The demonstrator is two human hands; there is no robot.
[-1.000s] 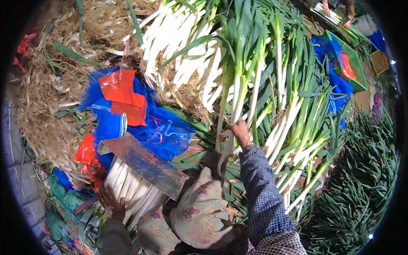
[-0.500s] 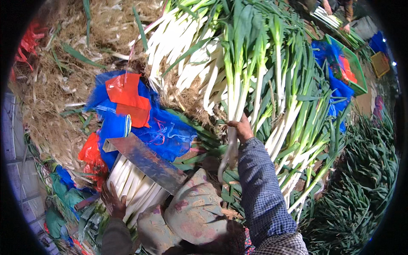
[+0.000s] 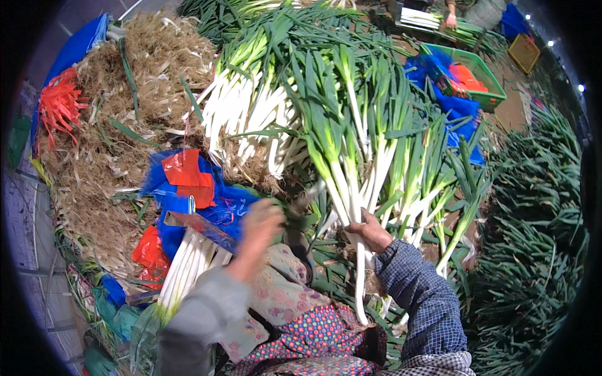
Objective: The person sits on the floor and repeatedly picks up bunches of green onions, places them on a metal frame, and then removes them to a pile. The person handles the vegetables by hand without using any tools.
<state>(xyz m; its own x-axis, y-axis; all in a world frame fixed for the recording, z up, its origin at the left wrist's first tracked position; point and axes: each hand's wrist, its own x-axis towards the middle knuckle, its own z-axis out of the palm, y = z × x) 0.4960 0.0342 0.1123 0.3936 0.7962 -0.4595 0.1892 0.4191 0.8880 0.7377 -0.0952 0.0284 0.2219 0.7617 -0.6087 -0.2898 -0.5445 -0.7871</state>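
Note:
My right hand is closed on long leeks, their green leaves fanned toward the back and a white stalk hanging below it. My left hand, smeared by motion, is raised left of my right hand, beside a metal trough packed with trimmed white leeks; its fingers cannot be made out. Blue mesh with red plastic sheets lies behind the trough. A large heap of leeks spreads beyond my hands.
Root trimmings cover the left side. Dark green leek tops are piled at the right. At the back right are a green crate, a yellow crate and another person's hand by some leeks.
My left hand has left the white leeks in the trough and moved up and right. My right hand's leeks now sit lower and slightly right. The view has shifted.

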